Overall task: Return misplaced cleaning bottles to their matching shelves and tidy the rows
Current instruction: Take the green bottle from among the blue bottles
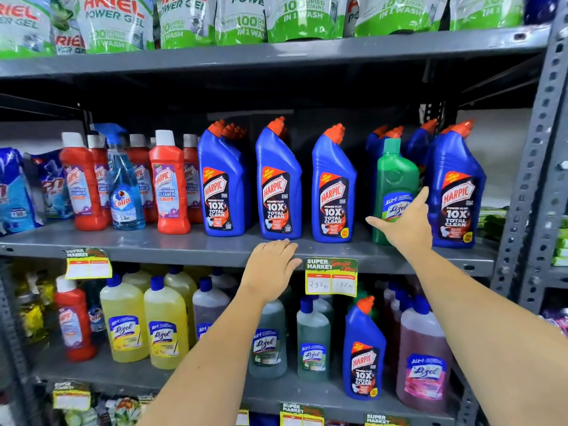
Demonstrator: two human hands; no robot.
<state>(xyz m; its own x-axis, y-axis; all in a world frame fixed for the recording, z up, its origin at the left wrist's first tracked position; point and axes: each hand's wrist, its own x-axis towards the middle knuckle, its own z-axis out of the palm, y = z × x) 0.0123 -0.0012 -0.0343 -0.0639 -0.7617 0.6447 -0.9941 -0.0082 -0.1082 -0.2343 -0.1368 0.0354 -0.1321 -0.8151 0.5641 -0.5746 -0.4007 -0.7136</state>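
A green Lizol bottle (396, 176) stands on the middle shelf (184, 245) among blue Harpic bottles (278, 186). My right hand (405, 224) is open in front of its lower part, thumb and forefinger spread on either side, not closed on it. My left hand (270, 267) rests flat on the shelf's front edge, holding nothing. A blue Colin spray bottle (124, 192) stands among the red Harpic bathroom cleaners (169, 186). On the lower shelf, a blue Harpic bottle (364, 352) and a red Harpic bottle (73, 324) stand among Lizol bottles (166, 327).
Ariel pouches (116, 23) fill the top shelf. Blue detergent packs (15, 192) sit at the middle shelf's left end. A grey perforated upright (534, 167) bounds the rack on the right. A yellow price tag (331, 278) hangs from the shelf edge between my arms.
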